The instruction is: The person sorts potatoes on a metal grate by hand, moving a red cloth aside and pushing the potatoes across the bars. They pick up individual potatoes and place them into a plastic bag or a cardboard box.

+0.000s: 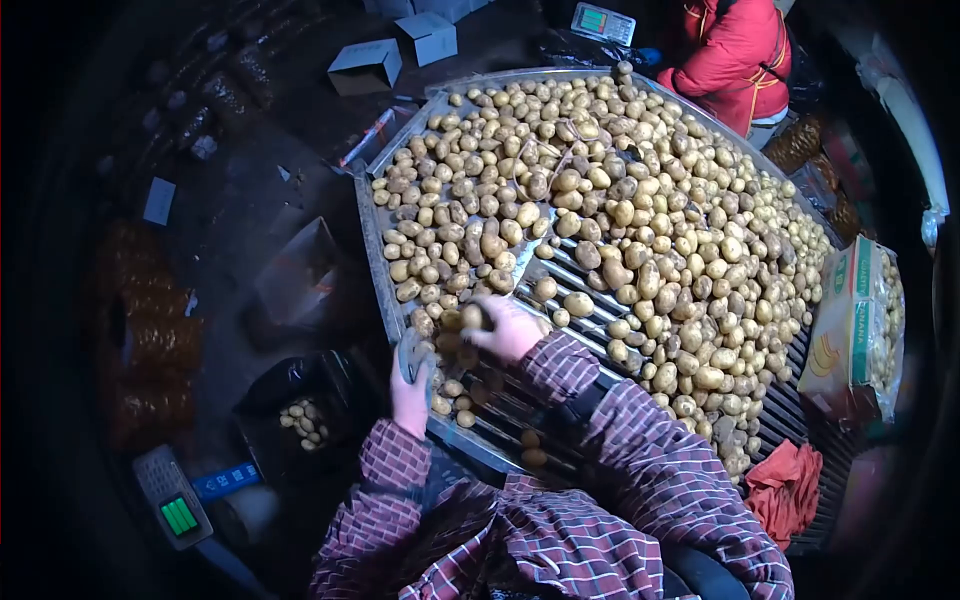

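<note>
Many potatoes (690,260) lie heaped on a slatted sorting table (490,415) with a raised metal rim. My right hand (507,328) is over the near left part of the heap, its fingers curled round a potato (472,317). Close by on the left, my left hand (411,385) is at the table's rim, and a grey, rounded thing, maybe a potato or a glove part, shows at its fingers. The potatoes between both hands look blurred. What the left fingers hold cannot be made out.
A black-lined box (290,440) with several potatoes stands lower left, beside a scale (175,505). A carton (845,330) and red cloth (785,490) are at the right. A person in a red jacket (735,55) sits beyond the table, near another scale (603,23).
</note>
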{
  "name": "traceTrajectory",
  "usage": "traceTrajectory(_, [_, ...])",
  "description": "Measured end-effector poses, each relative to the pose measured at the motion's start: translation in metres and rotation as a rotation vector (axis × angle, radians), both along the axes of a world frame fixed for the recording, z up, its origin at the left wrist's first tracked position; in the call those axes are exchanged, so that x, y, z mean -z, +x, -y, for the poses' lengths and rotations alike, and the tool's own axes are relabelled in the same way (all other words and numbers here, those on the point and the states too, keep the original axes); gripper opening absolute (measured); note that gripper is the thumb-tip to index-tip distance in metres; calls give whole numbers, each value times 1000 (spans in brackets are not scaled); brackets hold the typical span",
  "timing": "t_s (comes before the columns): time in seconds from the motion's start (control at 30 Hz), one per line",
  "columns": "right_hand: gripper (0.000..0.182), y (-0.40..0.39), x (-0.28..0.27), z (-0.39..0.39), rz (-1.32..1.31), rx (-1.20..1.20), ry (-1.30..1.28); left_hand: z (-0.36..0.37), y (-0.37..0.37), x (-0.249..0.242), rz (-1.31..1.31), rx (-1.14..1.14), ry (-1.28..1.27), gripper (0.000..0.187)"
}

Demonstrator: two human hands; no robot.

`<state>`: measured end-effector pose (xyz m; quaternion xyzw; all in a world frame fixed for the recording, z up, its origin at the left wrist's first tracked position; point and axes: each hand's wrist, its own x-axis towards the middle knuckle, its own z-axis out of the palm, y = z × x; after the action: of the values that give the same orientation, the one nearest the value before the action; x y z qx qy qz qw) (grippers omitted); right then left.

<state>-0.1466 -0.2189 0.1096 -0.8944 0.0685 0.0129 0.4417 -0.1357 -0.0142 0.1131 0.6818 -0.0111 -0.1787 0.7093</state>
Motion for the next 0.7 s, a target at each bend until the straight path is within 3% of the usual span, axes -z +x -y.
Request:
traceTrajectory(0.03, [60, -1, -12, 2, -104, -132, 10, 9, -11, -14, -427, -82, -342, 46])
traceTrajectory(0.07, [60, 2, -29, 5, -205, -262, 20, 3, -20, -11, -457, 141, -393, 50])
traceTrajectory(0.13, [51, 33, -26, 27, 75, -98, -68, -2, -27, 7, -824, -75, -685, 39])
traceTrajectory(0.2, [52, 75, -8, 50, 182, 120, -403, -6, -24, 27, -777, 65, -584, 31])
traceTrajectory(0.27, [64, 101, -2, 65, -129, 79, -481, -7, -28, 24, -757, 155, -625, 29])
traceTrajectory(0.3, [65, 99, 5, 65, -149, 55, -578, -10, -32, 24, -782, 147, -684, 23])
traceTrajectory(0.33, [66, 96, 18, 65, -169, 29, -678, -17, -36, 31, -618, 251, -546, 20])
traceTrajectory(0.4, [66, 89, 47, 59, -83, 25, -576, -25, -38, 51, -286, 445, -270, 16])
traceTrajectory(0.43, [67, 71, 48, 54, -8, 11, -561, -18, -40, 34, -563, 285, -395, 15])
traceTrajectory(0.53, [64, 15, 37, 50, 155, -68, -487, -10, -34, 48, -799, 156, -539, 18])
traceTrajectory(0.57, [58, 7, 23, 57, 143, -114, -452, -9, -33, 49, -789, 213, -572, 21])
traceTrajectory(0.6, [50, 9, 19, 67, 157, -14, -218, -8, -33, 50, -774, 222, -558, 21])
traceTrajectory(0.67, [47, 33, 17, 89, 60, 240, -248, -6, -34, 54, -747, 236, -526, 22])
traceTrajectory(0.7, [45, 49, 15, 99, 88, 237, -349, -9, -32, 50, -797, 274, -554, 23])
